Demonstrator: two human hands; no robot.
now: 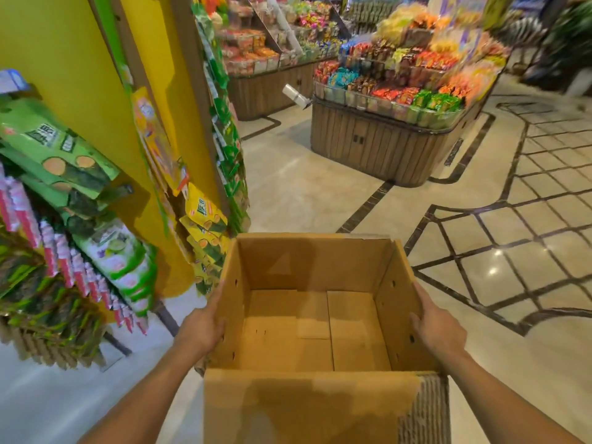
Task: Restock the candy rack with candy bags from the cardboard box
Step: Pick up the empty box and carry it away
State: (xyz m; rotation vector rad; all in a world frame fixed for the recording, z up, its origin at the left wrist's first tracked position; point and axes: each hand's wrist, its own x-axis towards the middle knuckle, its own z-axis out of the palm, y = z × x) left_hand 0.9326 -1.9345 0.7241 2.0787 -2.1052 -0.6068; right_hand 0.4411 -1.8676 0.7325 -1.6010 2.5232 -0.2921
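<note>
box: cardboard box [314, 264] is held in front of the person, open side up. Only bare bottom flaps show inside, no bags.
left grip: left hand [205, 328] lies flat on the outer left wall with fingers extended, pressing inward.
right grip: right hand [439, 328] mirrors it on the outer right wall. The box is clamped between the two palms, with neither hand curled round an edge.
rack: candy rack [96, 75] is to the box's left and stands on the left hand's side. Its nearest yellow bags [205, 219] hang just beside the box's far-left corner.
stock: green candy bags [57, 149] hang in rows on the rack.
axis: the box's side walls run straight away from the person, parallel to the rack edge.
judgement: restock looks done. Both hands are occupied, so any next step means setting the box down first.
clearance: wooden display island [384, 145] stands well apart, ahead and to the right.
</note>
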